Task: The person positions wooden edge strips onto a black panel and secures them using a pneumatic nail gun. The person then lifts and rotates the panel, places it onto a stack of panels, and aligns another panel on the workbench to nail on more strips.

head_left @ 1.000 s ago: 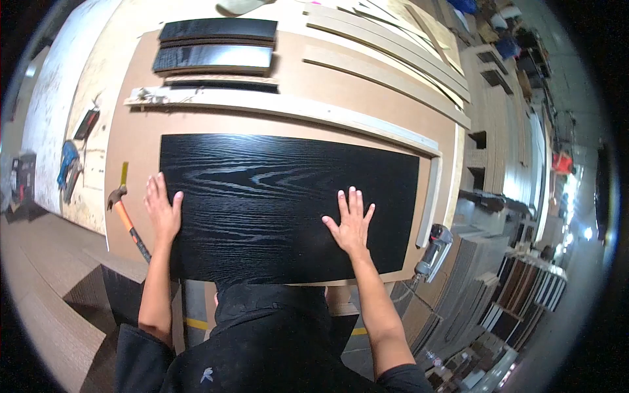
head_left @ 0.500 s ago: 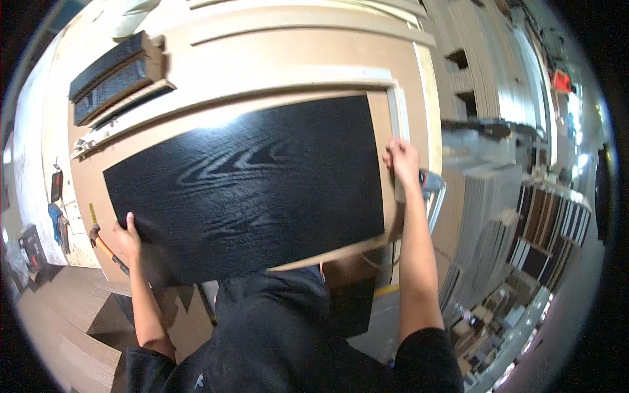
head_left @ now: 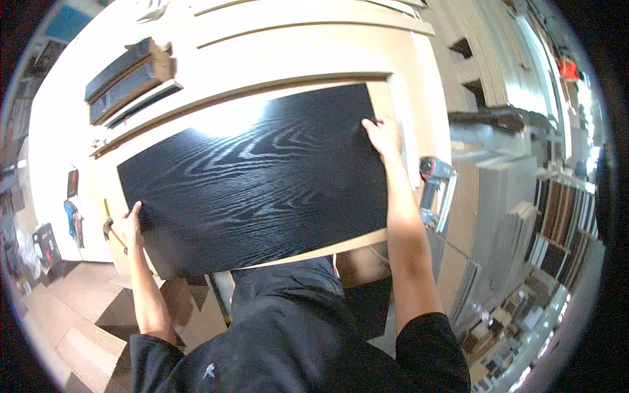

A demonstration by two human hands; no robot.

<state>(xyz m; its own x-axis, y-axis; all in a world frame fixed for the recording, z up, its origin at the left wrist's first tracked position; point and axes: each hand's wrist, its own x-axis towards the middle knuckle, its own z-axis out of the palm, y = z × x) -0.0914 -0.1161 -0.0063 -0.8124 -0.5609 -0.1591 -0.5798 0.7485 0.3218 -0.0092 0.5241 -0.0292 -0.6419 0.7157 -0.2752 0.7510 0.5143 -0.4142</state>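
Note:
A black wood-grain board (head_left: pixel 262 177) lies across the worktable in front of me, light glaring off its far edge. My left hand (head_left: pixel 131 226) is closed on the board's left edge, thumb on top and the other fingers mostly hidden at the side. At the right edge, near the far corner, my right hand (head_left: pixel 385 136) grips the board with its thumb over the face. Close beside my left hand is a hammer (head_left: pixel 108 227), partly covered by it. A pneumatic nail gun (head_left: pixel 432 187) rests to the right of my right forearm.
Wooden strips (head_left: pixel 255 80) run along the board's far side. Dark bundled pieces (head_left: pixel 124 82) sit at the far left. A blue tool (head_left: pixel 71 215) lies at the table's left. Cardboard (head_left: pixel 72 314) is at the lower left, and stacked panels (head_left: pixel 501 196) stand at the right.
My right hand has come from beside the board onto its right edge, thumb now on top. The nail gun, half hidden before, now shows fully. The whole view has shifted slightly.

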